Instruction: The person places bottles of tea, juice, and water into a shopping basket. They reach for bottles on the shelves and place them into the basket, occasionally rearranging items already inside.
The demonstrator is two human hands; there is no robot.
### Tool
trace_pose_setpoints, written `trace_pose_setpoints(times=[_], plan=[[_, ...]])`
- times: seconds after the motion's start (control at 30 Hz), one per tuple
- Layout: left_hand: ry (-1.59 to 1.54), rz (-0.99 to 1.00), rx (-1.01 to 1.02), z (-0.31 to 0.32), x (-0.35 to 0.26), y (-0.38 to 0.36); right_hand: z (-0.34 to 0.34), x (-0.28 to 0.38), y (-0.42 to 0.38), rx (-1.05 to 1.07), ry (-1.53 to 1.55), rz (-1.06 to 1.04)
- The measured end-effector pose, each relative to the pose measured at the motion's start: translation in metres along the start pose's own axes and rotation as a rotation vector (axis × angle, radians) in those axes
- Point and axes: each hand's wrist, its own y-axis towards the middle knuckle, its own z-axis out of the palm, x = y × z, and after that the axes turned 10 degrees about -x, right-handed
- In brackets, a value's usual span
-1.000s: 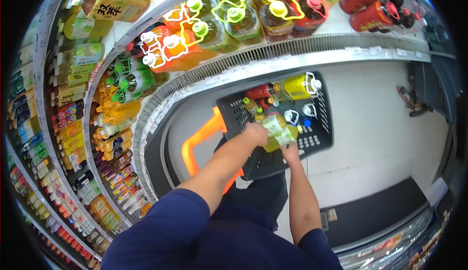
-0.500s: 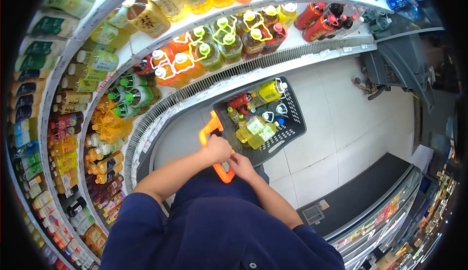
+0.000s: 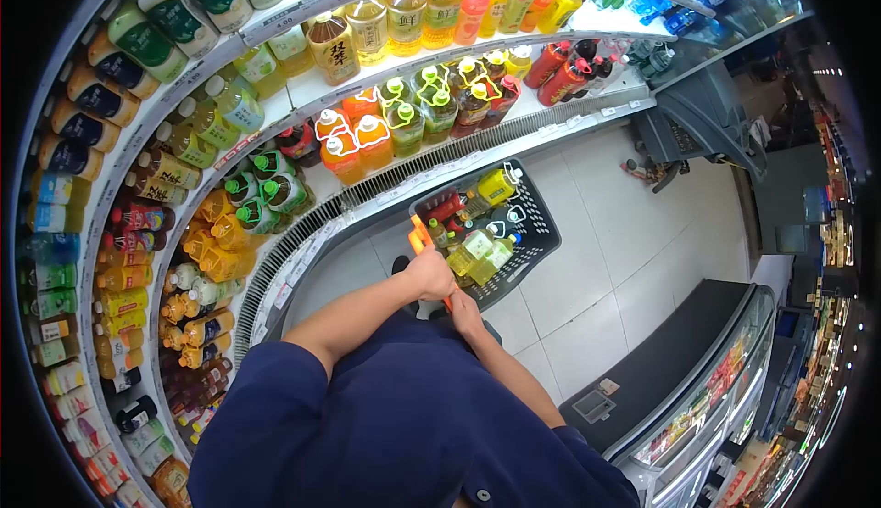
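A dark grey shopping basket (image 3: 541, 233) with perforated walls stands on the floor in front of me, close to the lower edge of the shelf. Its orange handle (image 3: 419, 234) tilts toward my body. My left hand (image 3: 429, 274) is closed round the middle of that handle. Lower down, my right hand (image 3: 465, 313) grips the handle's near part, mostly covering it. Inside the basket lie several bottles, among them a big yellow bottle (image 3: 496, 187), a red one (image 3: 448, 207) and a pale green one with a white label (image 3: 476, 244).
A curved open cooler shelf (image 3: 440, 173) wraps around the left and front, stocked with several rows of bottled drinks. Tiled floor (image 3: 606, 260) lies right of the basket. A dark-topped display case (image 3: 661, 352) stands at the lower right, and grey equipment (image 3: 688, 122) at the upper right.
My view has shifted, showing more of the upper shelves. Both hands, still on the handle, appear further right, and the handle looks more foreshortened, with less of it showing.
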Motion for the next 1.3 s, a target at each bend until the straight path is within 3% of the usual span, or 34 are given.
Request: trace_pose_setpoints(times=[0.23, 0.5, 0.6, 0.93, 1.0, 1.3], plan=[[-0.109, -0.074, -0.137, 0.023, -0.023, -0.006, -0.011, -0.001, -0.023, 0.033, 0.039, 0.073], [-0.052, -0.051, -0.167, 0.03, -0.044, -0.035, 0.001, -0.016, -0.046, 0.044, -0.029, -0.143], [-0.064, -0.069, -0.176, 0.032, -0.05, -0.045, -0.001, -0.004, -0.058, 0.114, -0.097, -0.073], [-0.049, -0.211, -0.092, 0.05, -0.065, -0.086, 0.014, 0.0, -0.087, 0.232, -0.218, -0.171], [-0.065, -0.193, -0.232, 0.057, -0.068, -0.095, 0.019, 0.002, -0.092, 0.227, -0.271, -0.181], [-0.081, -0.243, -0.149, 0.069, -0.079, -0.123, 0.034, -0.005, -0.112, 0.266, -0.221, -0.212]])
